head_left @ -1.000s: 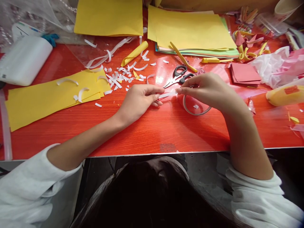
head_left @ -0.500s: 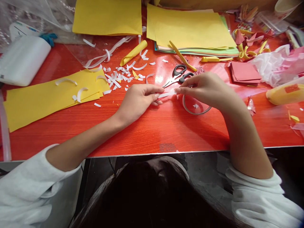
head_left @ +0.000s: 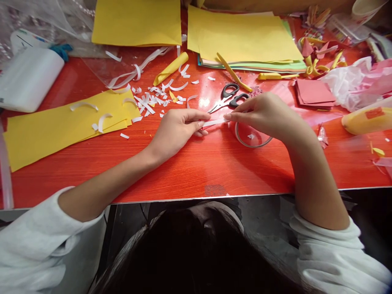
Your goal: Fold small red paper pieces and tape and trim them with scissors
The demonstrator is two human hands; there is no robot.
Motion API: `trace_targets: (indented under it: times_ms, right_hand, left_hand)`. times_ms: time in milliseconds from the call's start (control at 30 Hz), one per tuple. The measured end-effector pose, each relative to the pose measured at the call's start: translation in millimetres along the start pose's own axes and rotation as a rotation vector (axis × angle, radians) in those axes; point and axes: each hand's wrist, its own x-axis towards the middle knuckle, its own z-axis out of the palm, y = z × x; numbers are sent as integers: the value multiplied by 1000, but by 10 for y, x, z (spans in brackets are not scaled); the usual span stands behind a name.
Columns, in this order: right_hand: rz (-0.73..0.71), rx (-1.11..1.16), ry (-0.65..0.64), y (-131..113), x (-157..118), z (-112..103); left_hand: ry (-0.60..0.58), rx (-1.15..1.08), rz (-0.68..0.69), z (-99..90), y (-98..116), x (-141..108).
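Note:
Over the red table, a narrow white strip (head_left: 214, 122) runs between my two hands, with a red edge showing under it. My left hand (head_left: 177, 128) pinches its left end between thumb and fingers. The right end is pinched by my right hand (head_left: 265, 114), thumb against fingertips. Just behind my fingers lie black-handled scissors (head_left: 228, 96), blades slightly apart and pointing left. A thin round ring, like a tape roll (head_left: 252, 146), lies below my right hand, which covers its upper part.
White paper scraps (head_left: 148, 102) are scattered left of my hands. Yellow sheets (head_left: 70, 122) lie at left; a paper stack (head_left: 245, 36) and another yellow sheet (head_left: 137, 22) lie behind. Red squares (head_left: 315, 94) and a yellow bottle-like thing (head_left: 367, 118) are at right. A white box (head_left: 32, 77) stands at far left.
Nearly nothing differs. The whole view has shifted very slightly; both hands keep the same pinch on the white strip.

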Motion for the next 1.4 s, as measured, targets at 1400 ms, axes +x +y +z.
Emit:
trace_targets:
  times_ms: [1400]
  right_hand:
    - [-373,-334,589,-118,-124,-54]
  left_hand:
    - [290,20,616,-335,-33,217]
